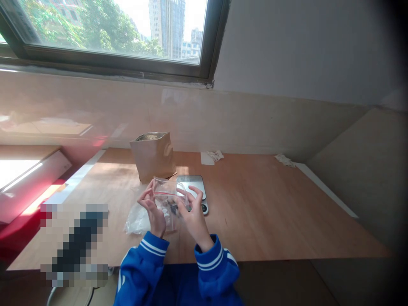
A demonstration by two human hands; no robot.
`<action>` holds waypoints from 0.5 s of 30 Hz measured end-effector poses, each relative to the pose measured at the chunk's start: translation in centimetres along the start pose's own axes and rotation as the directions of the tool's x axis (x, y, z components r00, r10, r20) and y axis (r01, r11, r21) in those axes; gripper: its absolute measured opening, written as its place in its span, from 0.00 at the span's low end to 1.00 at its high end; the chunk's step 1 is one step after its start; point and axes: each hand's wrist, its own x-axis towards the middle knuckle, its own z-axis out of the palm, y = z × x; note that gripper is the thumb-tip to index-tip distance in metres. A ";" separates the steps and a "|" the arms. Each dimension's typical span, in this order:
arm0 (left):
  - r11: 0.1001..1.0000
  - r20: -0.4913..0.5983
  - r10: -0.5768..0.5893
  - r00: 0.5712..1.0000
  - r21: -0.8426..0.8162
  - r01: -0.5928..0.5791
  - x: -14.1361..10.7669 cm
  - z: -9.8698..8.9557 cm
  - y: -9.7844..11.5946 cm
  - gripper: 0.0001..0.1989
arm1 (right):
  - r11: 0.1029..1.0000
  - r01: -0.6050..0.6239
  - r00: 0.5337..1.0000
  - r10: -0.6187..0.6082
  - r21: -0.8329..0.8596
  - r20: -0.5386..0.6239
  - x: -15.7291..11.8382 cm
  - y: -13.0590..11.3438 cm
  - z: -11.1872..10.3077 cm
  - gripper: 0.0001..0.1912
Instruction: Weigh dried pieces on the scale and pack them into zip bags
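Note:
A small clear zip bag with a red line along its top is held up between my two hands, above the near middle of the table. My left hand is at the bag's left edge, its fingers bent around that side. On the right side, my right hand has its fingers closed on the bag. Small dark items show behind or inside the plastic; which of the two I cannot tell. Under and left of my left hand lies a pile of clear plastic bags. A kitchen scale sits just behind my right hand.
An open brown paper bag stands behind my hands. Crumpled tissue and a white paper lie at the table's back edge, another tissue further right. A pixelated dark object is at the left of the wooden table.

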 end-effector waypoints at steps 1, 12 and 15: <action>1.000 0.008 -0.017 1.000 0.018 0.017 0.2 -0.5 0.0 0.19 | 0.998 -0.007 1.000 0.007 0.058 0.006 0.1 -0.1 -0.3 0.20; 0.946 0.150 -0.286 0.946 0.201 0.254 0.8 -3.3 0.3 0.22 | 0.982 -0.107 0.994 0.102 0.153 0.039 0.3 0.9 -3.0 0.17; 0.947 0.065 -0.292 0.954 0.156 0.280 0.2 -2.9 0.3 0.19 | 0.978 -0.119 0.993 0.120 0.172 0.000 0.1 1.0 -3.0 0.19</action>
